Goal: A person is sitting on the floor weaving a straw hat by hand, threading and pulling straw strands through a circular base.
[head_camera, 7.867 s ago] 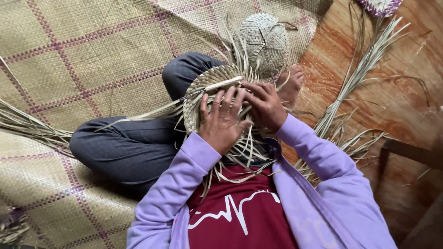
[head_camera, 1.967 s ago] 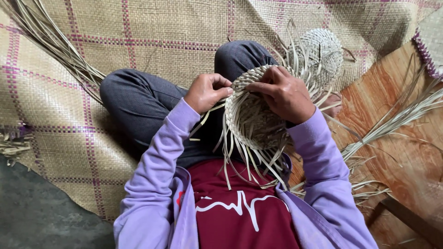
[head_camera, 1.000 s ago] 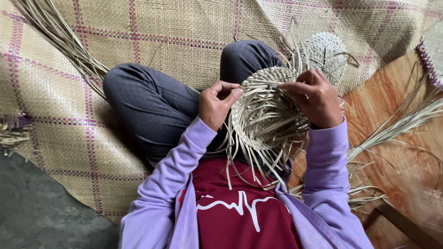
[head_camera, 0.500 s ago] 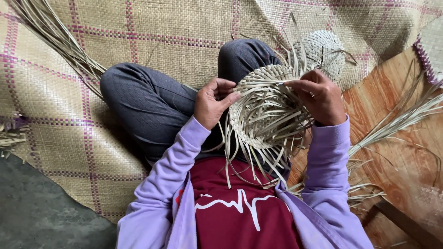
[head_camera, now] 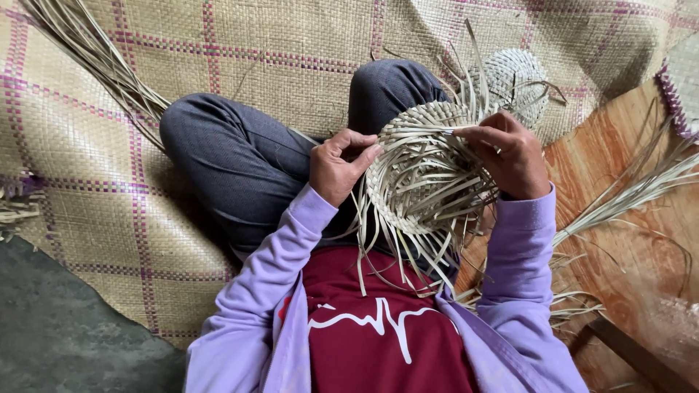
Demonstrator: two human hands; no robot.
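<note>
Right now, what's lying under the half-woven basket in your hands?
Under the half-woven basket loose strip ends hang over the maroon shirt and the grey trouser leg. The basket and both hands, left hand and right hand, cover the lap directly beneath.

no packages, signs or screens visible.

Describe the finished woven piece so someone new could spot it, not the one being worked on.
Start at the big checked straw mat with purple lines and follow the person's grey trouser leg to its far end. Just right of it sits a small rounded woven piece. Unlike the half-woven basket in the hands, its weave is tight and closed, and neither hand touches it.
</note>
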